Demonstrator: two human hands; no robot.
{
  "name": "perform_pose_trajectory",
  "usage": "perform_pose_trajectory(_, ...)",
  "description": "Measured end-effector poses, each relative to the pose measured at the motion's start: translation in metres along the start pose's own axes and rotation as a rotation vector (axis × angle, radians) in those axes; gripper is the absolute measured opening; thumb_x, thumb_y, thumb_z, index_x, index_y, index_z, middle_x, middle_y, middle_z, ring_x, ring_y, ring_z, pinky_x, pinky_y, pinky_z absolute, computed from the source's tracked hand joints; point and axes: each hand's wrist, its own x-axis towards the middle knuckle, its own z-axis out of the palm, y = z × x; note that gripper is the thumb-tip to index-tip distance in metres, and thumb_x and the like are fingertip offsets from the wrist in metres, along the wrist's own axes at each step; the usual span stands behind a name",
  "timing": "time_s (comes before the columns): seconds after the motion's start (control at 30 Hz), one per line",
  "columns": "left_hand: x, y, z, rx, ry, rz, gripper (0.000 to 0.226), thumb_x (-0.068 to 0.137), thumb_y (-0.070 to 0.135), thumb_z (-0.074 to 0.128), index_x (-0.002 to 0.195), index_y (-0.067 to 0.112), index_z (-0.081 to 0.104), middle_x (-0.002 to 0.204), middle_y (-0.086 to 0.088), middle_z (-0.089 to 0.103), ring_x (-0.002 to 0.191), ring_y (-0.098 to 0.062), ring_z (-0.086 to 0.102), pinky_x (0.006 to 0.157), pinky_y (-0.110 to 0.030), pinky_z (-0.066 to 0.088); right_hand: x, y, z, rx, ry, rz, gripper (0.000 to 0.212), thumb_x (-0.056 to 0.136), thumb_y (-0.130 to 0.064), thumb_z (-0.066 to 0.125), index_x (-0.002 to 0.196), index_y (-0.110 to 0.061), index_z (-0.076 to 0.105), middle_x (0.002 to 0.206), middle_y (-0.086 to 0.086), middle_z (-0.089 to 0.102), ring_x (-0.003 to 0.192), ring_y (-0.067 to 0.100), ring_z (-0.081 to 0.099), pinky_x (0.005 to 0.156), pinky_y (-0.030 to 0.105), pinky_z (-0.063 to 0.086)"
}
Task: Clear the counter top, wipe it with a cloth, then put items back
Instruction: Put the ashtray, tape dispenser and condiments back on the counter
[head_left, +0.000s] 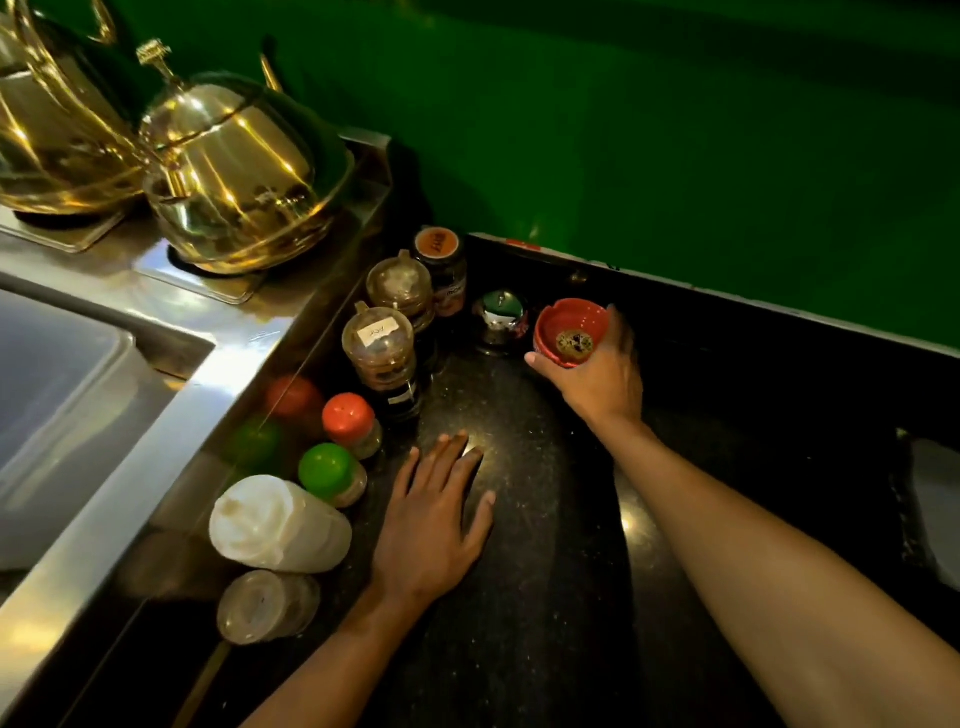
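Head camera is looking down on the dark counter top (519, 597), where the right hand (597, 379) is gripping a red ashtray (570, 332) by its rim, just beside a small chrome pot (500, 317) near the green wall (675, 130). Left hand (431, 519) is lying flat, fingers straight and spread, palm pressing the counter beside a row of spice jars (382, 353) lining the steel sink unit (156, 338).

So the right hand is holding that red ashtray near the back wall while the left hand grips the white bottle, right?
Not quite. The head view shows the left hand lying flat on the dark counter beside the white bottle, not gripping it. The right hand does hold the red ashtray.
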Motion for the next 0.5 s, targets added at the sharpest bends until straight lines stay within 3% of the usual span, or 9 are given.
perform_pose_trajectory(0.27,0.0,-0.002,0.002,-0.001,-0.002,0.004,0.054,0.099,0.053,0.035,0.147,0.029,0.037,0.159,0.007,0.026,0.147,-0.006,0.015,0.122,-0.036,0.005,0.002,0.004,0.001,-0.074,0.074,0.008,0.119,0.054,-0.065,0.08,0.147,-0.016,0.024,0.141,0.011,0.04,0.126,0.032,0.046,0.095,0.04,0.046)
perform_pose_trajectory(0.5,-0.001,0.001,-0.004,0.016,-0.021,0.012,0.057,0.098,0.056,0.034,0.148,0.029,0.035,0.159,0.006,0.025,0.147,-0.007,0.015,0.121,-0.033,0.001,-0.062,0.052,-0.047,-0.045,-0.025,-0.07,0.12,0.052,-0.06,0.084,0.147,-0.02,0.023,0.142,0.003,0.035,0.129,0.023,0.042,0.102,0.036,0.042)
